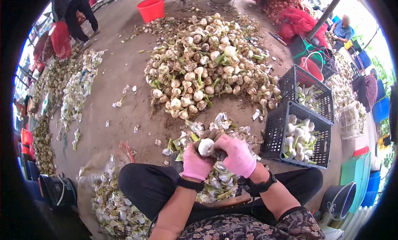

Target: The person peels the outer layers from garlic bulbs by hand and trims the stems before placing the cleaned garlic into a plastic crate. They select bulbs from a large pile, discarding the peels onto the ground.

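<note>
the left hand (196, 159), in a pink glove, is closed around a white bulb (206, 147) in front of the body, above a litter of peelings (224, 177) between the bent legs. the right hand (236, 153), gloved too, curls its fingers against the bulb's other side, gripping it with the left. past them spreads a big heap of garlic (203, 70). right of the heap stand two black crates (275, 134), the near one holding pale bulbs with short stems (299, 138).
</note>
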A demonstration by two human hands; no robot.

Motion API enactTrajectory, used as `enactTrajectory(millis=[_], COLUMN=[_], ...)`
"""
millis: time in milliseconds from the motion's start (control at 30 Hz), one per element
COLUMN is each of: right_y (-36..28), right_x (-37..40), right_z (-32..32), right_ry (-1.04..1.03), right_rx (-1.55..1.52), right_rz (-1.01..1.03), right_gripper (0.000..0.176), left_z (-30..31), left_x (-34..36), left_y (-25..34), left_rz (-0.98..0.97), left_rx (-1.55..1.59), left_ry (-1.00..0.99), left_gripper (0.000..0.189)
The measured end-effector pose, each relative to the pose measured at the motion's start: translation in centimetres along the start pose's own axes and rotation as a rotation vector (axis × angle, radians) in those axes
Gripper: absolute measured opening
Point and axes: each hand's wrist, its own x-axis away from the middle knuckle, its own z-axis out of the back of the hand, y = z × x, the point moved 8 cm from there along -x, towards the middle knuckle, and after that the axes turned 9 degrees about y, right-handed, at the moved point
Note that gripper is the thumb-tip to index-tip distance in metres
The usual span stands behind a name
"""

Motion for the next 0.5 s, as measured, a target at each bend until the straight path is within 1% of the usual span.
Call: enactTrajectory(millis=[33,67,133,167,200,233,267,300,333,367,400,433,467,500], right_y=[-1.2,-3.0,-7.1,-6.8,-3.9,-0.7,0.9,2.2,2.2,1.8,1.5,1.4,1.9,2.7], right_x=[1.1,2.4,4.7,4.3,3.7,3.0,1.9,2.1,2.3,2.1,1.7,1.2,0.9,0.7], right_z=[-1.6,-2.7,-2.4,-1.7,-2.7,-2.8,-1.6,-1.2,-1.3,-1.0,-0.8,-1.0,-1.3,-1.4], right_ry=[-0.214,-0.430,-0.590,-0.507,-0.463,-0.294,-0.126,-0.082,-0.085,-0.073,-0.056,-0.004,-0.006,-0.007], right_rx=[-0.356,-0.713,-0.809,-0.759,-0.684,-0.487,-0.289,-0.172,-0.174,-0.128,-0.078,0.000,-0.005,-0.054], right_rz=[0.025,0.050,0.140,0.187,-0.016,-0.048,-0.075,-0.189,-0.193,-0.189,-0.184,-0.159,-0.156,-0.145], right_gripper=[0.026,0.026,0.026,0.024,0.026,0.027,0.028,0.029,0.029,0.028,0.026,0.023,0.023,0.024], left_z=[-0.5,0.0,-0.4,0.1,1.0,1.0,0.6,0.0,-0.1,0.4,1.2,2.1,3.1,2.9], left_x=[0.6,0.1,0.5,0.4,0.5,0.8,0.8,0.9,1.2,1.1,0.5,-0.2,-0.6,-0.5], left_y=[0.7,0.7,0.3,0.0,1.0,2.0,2.0,2.2,2.2,1.7,1.2,0.7,0.5,0.6], left_rz=[-0.259,-0.134,0.080,0.081,-0.190,-0.462,-0.466,-0.502,-0.529,-0.533,-0.528,-0.501,-0.478,-0.455], left_rx=[-0.390,-0.183,0.201,0.205,-0.313,-0.832,-0.829,-0.887,-0.950,-0.888,-0.890,-0.843,-0.796,-0.749], left_ry=[-0.069,-0.053,0.002,0.000,0.045,0.089,0.085,0.086,0.090,0.059,0.050,0.024,0.008,-0.008], left_gripper=[0.036,0.037,0.040,0.040,0.043,0.046,0.046,0.048,0.051,0.045,0.045,0.035,0.031,0.034])
